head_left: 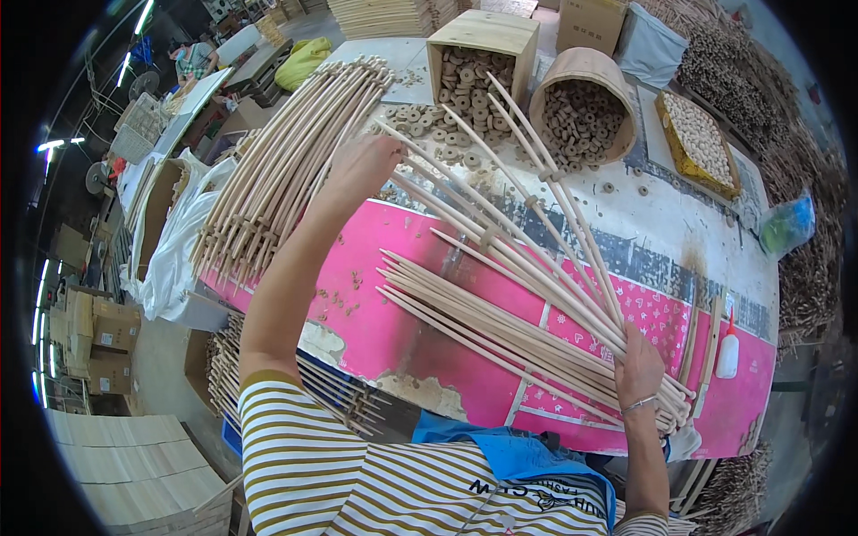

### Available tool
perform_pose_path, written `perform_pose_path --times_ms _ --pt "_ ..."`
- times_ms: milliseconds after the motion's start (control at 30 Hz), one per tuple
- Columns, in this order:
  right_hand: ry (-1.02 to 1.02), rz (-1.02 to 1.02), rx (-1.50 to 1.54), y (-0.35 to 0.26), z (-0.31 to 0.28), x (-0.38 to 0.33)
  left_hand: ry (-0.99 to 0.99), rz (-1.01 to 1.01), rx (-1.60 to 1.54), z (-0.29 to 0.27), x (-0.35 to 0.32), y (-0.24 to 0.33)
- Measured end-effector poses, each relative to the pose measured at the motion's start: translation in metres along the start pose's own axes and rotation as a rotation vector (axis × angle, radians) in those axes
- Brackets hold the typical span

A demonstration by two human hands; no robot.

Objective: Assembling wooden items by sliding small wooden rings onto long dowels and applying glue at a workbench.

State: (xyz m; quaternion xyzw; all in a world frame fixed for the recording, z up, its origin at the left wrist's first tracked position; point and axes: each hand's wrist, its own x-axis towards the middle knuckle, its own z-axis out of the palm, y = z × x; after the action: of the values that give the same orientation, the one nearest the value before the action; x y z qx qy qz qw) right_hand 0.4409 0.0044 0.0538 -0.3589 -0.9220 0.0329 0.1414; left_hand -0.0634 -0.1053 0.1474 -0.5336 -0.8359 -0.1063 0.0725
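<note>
My right hand is closed around the lower part of several long, thin wooden sticks, which fan out toward the far left. Small round wooden rings sit partway along some of these sticks. At the far ends of the leftmost sticks, my left hand is closed, its fingertips pinched; what lies between them is hidden. More loose sticks lie on the pink cover, beneath the held ones and partly under my right hand.
A stack of ringed sticks lies at the left. Behind are a wooden box and a round tub of rings, with loose rings spilled nearby. A tray of small pale pieces and a white glue bottle are at the right.
</note>
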Motion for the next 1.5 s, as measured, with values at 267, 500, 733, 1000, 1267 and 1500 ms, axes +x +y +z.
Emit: perform_pose_path --times_ms 267,500,733,1000,1267,1500 --pt "-0.025 -0.006 -0.049 0.003 0.003 0.013 -0.204 -0.069 -0.175 0.026 0.026 0.002" --pt "-0.104 -0.038 -0.063 -0.009 0.011 0.036 -0.325 0.195 -0.323 0.048 0.005 0.092" --pt "-0.072 0.003 -0.038 0.003 0.004 0.028 0.063 -0.355 -1.260 -0.014 0.039 0.013" --pt "-0.100 -0.014 -0.034 0.004 0.004 0.023 0.376 -1.120 -2.054 0.053 0.033 -0.102" --pt "-0.019 -0.087 -0.070 0.007 -0.002 0.018 0.099 -0.652 -1.652 0.054 0.022 -0.113" --pt "-0.023 -0.088 -0.059 0.006 -0.002 0.015 0.091 -0.631 -1.348 0.064 0.028 -0.101"
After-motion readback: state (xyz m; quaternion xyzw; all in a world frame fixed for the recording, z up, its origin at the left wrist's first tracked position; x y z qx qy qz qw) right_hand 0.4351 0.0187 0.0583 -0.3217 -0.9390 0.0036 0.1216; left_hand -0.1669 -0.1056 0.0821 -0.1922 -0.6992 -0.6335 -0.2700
